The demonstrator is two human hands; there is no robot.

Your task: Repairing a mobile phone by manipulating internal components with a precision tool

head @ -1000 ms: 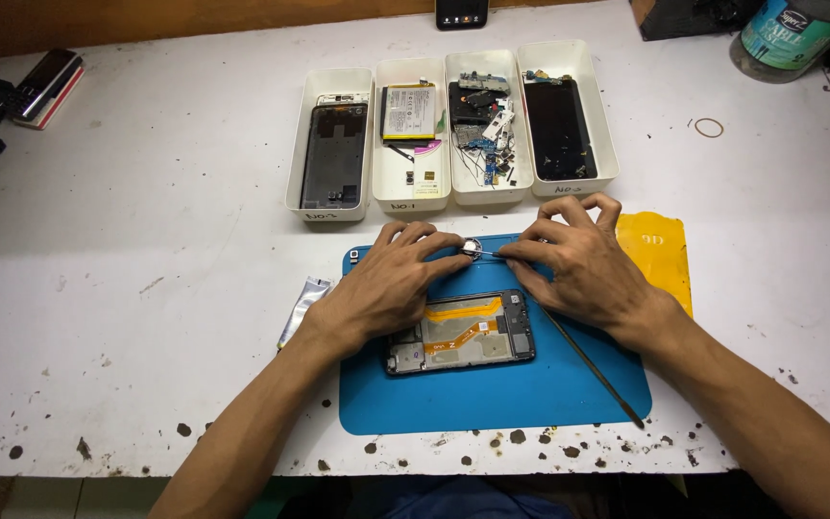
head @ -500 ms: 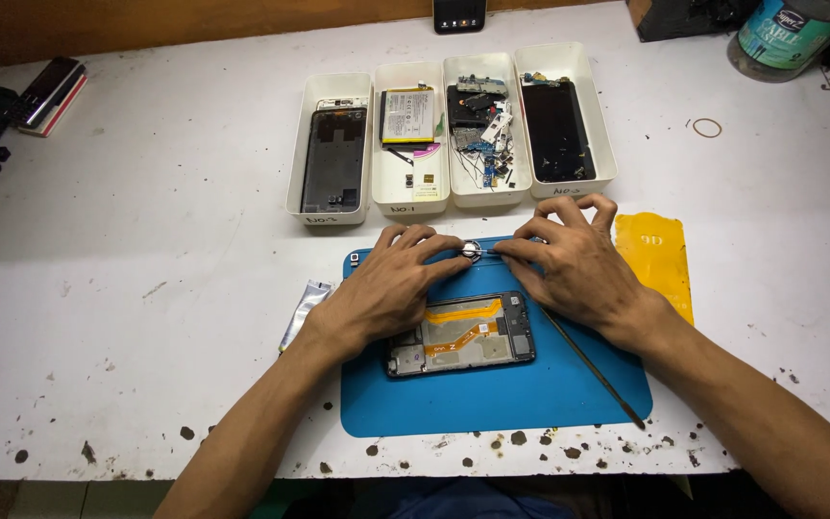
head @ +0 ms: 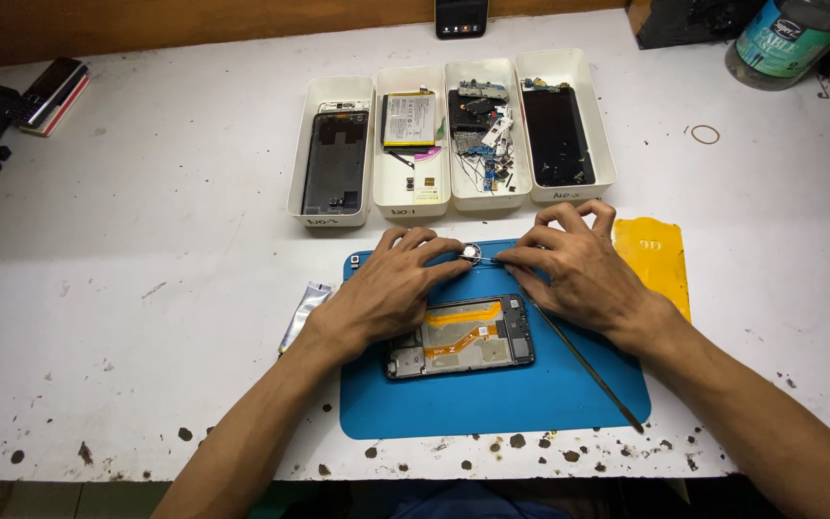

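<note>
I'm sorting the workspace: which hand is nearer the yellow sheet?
Right. The right hand lies beside the yellow sheet; the left hand is farther off across the mat.

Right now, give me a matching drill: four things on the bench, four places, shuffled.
Things:
1. opened phone
2. battery
3. silver tube
4. small round part

Places:
A. between the fingertips of both hands
B. on the table just left of the blue mat
C. in the second white tray from the left
D. on the blue mat, below the hands

Pairs: 1-D, 2-C, 3-B, 4-A
</note>
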